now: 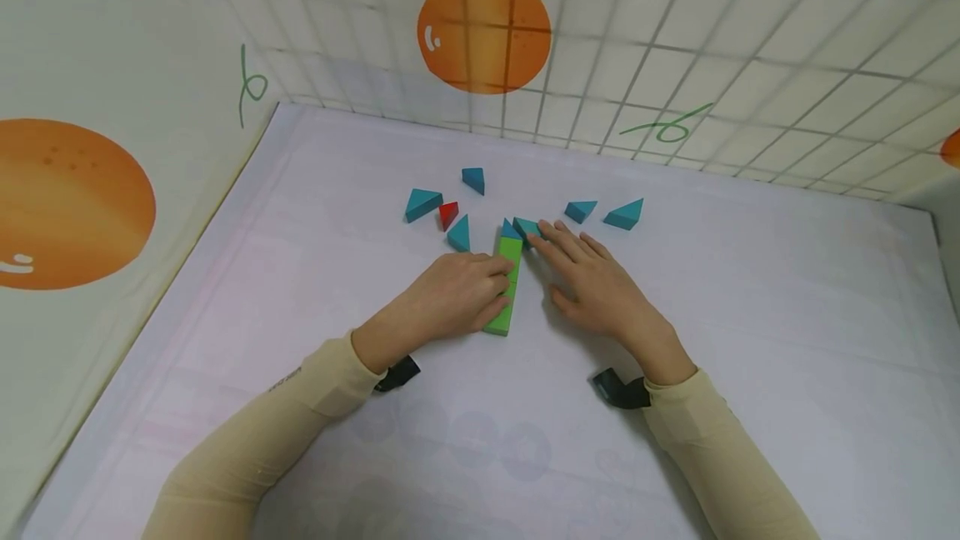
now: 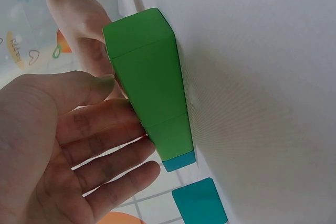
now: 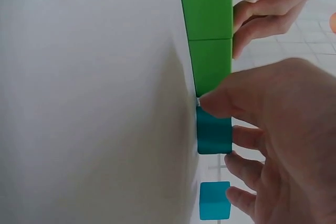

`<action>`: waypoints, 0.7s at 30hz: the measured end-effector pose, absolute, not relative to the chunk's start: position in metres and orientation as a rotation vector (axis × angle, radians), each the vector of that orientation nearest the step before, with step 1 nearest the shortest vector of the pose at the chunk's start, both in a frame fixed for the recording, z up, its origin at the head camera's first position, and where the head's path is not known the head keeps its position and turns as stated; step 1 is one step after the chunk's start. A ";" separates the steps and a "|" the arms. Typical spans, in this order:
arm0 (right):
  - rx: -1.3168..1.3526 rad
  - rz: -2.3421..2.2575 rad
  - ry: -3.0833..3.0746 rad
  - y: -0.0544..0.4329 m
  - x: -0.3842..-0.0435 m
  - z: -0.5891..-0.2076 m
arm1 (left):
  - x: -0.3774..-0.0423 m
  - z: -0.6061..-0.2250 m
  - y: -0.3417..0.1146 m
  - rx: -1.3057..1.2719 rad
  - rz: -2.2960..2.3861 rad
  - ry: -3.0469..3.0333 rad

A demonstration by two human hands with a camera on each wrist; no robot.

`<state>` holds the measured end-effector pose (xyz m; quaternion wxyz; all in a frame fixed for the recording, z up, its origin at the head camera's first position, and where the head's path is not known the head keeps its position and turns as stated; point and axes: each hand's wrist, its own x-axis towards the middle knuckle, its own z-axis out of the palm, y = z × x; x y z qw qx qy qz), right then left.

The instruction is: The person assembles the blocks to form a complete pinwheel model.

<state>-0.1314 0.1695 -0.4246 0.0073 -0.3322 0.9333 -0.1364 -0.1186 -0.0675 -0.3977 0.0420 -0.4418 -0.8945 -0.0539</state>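
Observation:
Green blocks point(image 1: 497, 325) lie end to end in a narrow row on the white surface. A small blue triangular block point(image 1: 509, 229) caps the far end. My left hand point(image 1: 467, 294) lies over the row from the left, its fingertips resting on the green blocks point(image 2: 149, 82). From the other side, my right hand point(image 1: 596, 286) reaches out with extended fingers, index and middle fingertips at a teal triangular block point(image 1: 527, 228) beside the blue tip. In the right wrist view, the thumb overlaps the seam between the green row point(image 3: 210, 64) and the teal block point(image 3: 214, 132).
Left of the row's far end lie teal triangular blocks point(image 1: 423, 204), a red one point(image 1: 448, 215) and a blue one point(image 1: 472, 180). Two more teal blocks point(image 1: 626, 215) lie beyond my right hand. A grid-patterned wall point(image 1: 600, 40) with a printed orange borders the far edge.

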 end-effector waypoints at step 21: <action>-1.069 -0.422 2.933 0.168 -0.132 -0.427 | -0.118 -0.396 -0.067 -1.345 -0.128 -2.755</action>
